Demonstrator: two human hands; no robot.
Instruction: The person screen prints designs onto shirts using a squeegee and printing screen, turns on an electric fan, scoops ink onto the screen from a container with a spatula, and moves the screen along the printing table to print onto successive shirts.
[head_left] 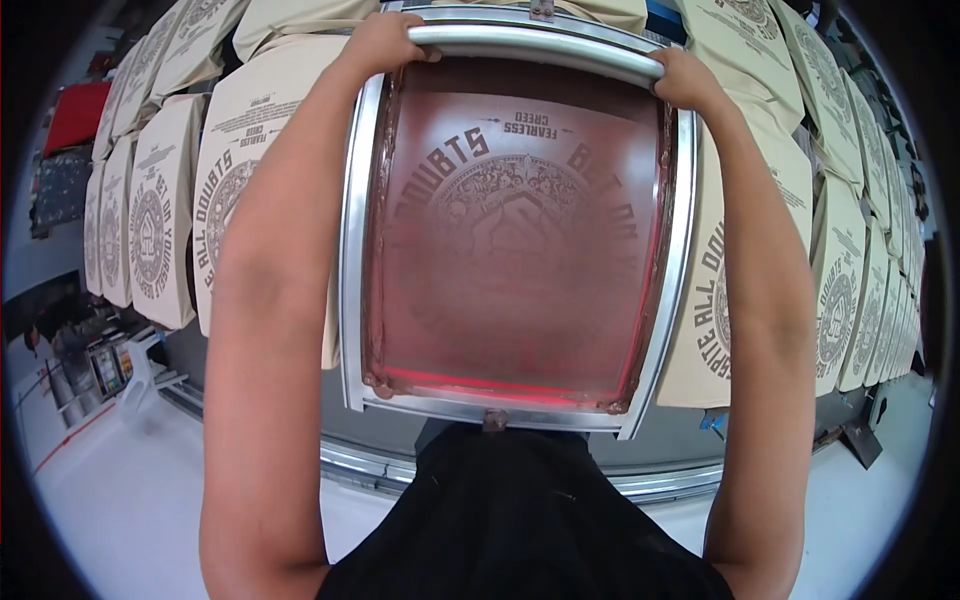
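A screen-printing frame [520,250] with a silver metal border and a reddish mesh lies in front of my body. Its mesh carries a round design and lettering. Across the far end runs a long silver squeegee bar [535,48]. My left hand [388,45] is closed round the bar's left end. At the bar's right end, my right hand [688,80] grips it, fingers wrapped over the edge. What lies beneath the mesh is mostly hidden.
Cream printed shirts [160,220] are laid out in rows on the left, with more shirts [840,270] on the right. A metal rail [660,482] runs along the near side. Shelving with containers [108,365] stands at the lower left.
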